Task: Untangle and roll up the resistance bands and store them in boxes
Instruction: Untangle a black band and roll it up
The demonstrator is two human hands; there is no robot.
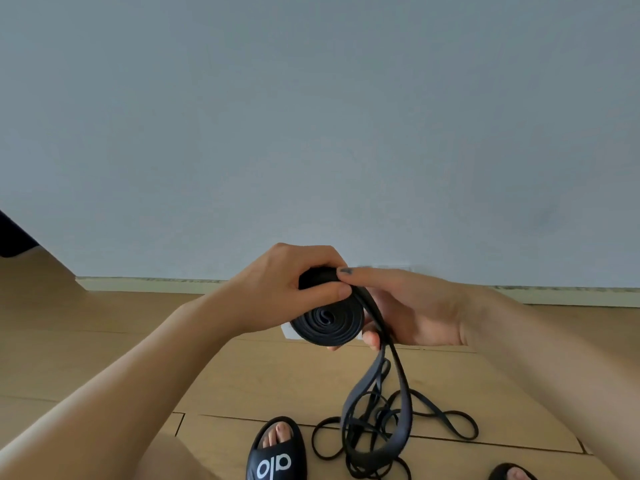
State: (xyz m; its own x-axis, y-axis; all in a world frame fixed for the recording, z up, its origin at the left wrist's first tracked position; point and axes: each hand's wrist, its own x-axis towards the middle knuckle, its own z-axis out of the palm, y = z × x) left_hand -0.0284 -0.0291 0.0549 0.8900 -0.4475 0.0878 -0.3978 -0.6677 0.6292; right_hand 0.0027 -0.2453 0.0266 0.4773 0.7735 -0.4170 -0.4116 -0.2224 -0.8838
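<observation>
A wide black resistance band is partly wound into a flat coil (327, 322) held in mid-air in front of me. My left hand (291, 289) grips the coil from above, thumb pressed on its rim. My right hand (412, 306) cups it from the right, fingers beneath and the index finger on top. The band's loose tail (401, 386) hangs down from the coil as a long loop. On the floor below lies a tangled heap of thinner black bands (388, 431). A white box (289, 330) shows only as a sliver behind the coil.
The wooden floor (138, 341) meets a pale grey wall (311, 133) at a baseboard. My feet in black slides (277, 452) stand at the bottom, one beside the heap and another slide (512, 472) at the right. A dark object (14, 237) juts in at the far left.
</observation>
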